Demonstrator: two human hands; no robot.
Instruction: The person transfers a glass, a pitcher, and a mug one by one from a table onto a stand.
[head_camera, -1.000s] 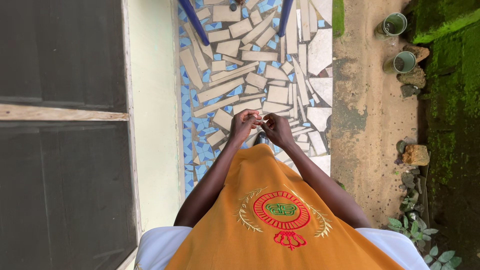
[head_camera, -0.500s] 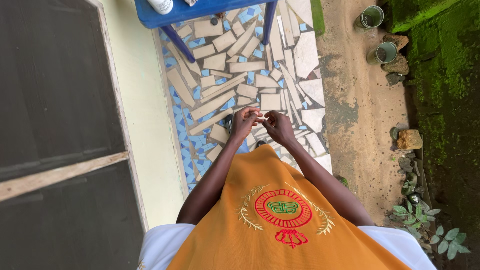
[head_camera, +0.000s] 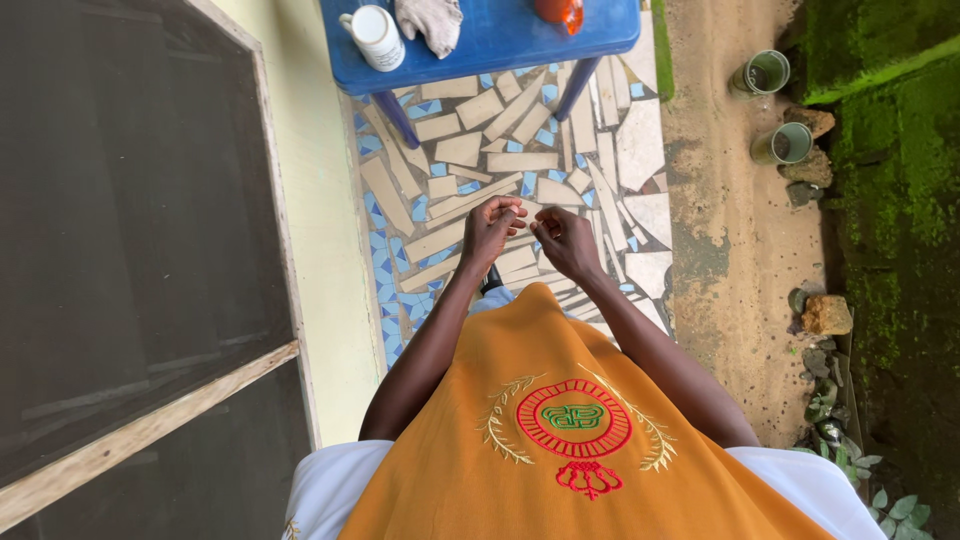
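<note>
Short of the blue bench (head_camera: 500, 45), left hand (head_camera: 490, 228) and right hand (head_camera: 566, 240) pinch narrow; contents too small to tell

— How does the person hold the arms?
— Both forearms stretch forward and angle inward, bare to the sleeves.
— And the hands?
— The left hand (head_camera: 490, 225) and right hand (head_camera: 566, 240) sit near each other, slightly apart, fingers curled in, fingertips pinched. Whether they grip anything cannot be told.
</note>
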